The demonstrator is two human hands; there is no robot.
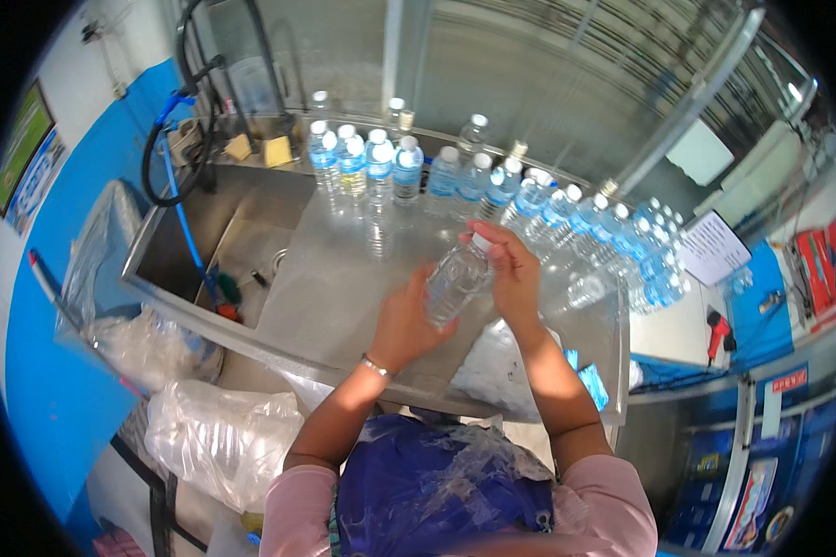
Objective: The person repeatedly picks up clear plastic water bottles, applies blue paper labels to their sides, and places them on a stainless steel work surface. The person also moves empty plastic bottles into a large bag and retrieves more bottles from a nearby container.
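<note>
A clear plastic bottle (456, 282) without a visible label is tilted between my hands over the steel counter (320, 292). My left hand (407, 320) is wrapped round its lower body. The fingers of my right hand (508, 268) are at the white cap (481, 242). Behind my hands, labelled water bottles (407, 170) with white caps stand in a long row. One bottle (585, 290) lies on its side to the right. A white plastic bag (498, 365) rests under my right forearm, with blue plastic pieces (591, 383) beside it.
At the left is a steel sink (244, 250) with a black hose (150, 167) and a brush. Bags of empty bottles (223, 438) sit below the counter's front edge. A written sheet (714, 247) and a red heat gun or dryer (717, 334) are at the right.
</note>
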